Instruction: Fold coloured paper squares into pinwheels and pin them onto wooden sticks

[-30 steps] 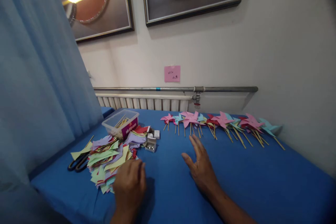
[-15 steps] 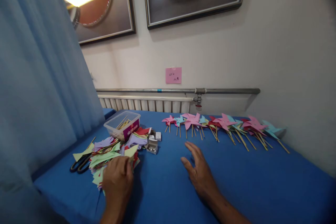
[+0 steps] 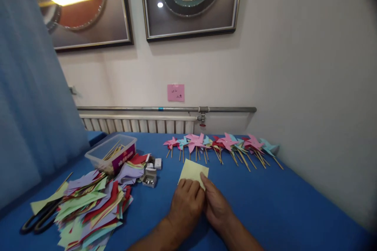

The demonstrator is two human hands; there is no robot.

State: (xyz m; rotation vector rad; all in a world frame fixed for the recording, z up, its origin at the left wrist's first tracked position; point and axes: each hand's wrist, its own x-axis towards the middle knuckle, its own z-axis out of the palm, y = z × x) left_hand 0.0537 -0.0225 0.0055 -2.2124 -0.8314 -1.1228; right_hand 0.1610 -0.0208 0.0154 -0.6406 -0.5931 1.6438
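Note:
A square of pale yellow paper [image 3: 193,170] is held up over the blue-covered table, between my two hands. My left hand [image 3: 187,200] is closed, its curled fingers on the paper's lower edge. From the right, my right hand [image 3: 216,204] pinches the same paper, thumb lying on its face; its other fingers are mostly hidden. On the left lies a large pile of coloured paper pieces [image 3: 88,211]. Beside it rest black-handled scissors [image 3: 44,217], partly under the paper. A small open box of shiny metal pins [image 3: 149,179] stands left of my hands.
Finished paper pinwheels [image 3: 196,141] on sticks lie in a row along the table's back. A clear plastic tub [image 3: 125,153] holds thin wooden sticks. A blue curtain [image 3: 38,106] hangs at the left; a radiator [image 3: 141,124] and pipe run along the wall.
My left hand has come from the paper pile to the middle with the yellow paper. My right hand, open before, has closed on that paper. The view has shifted right.

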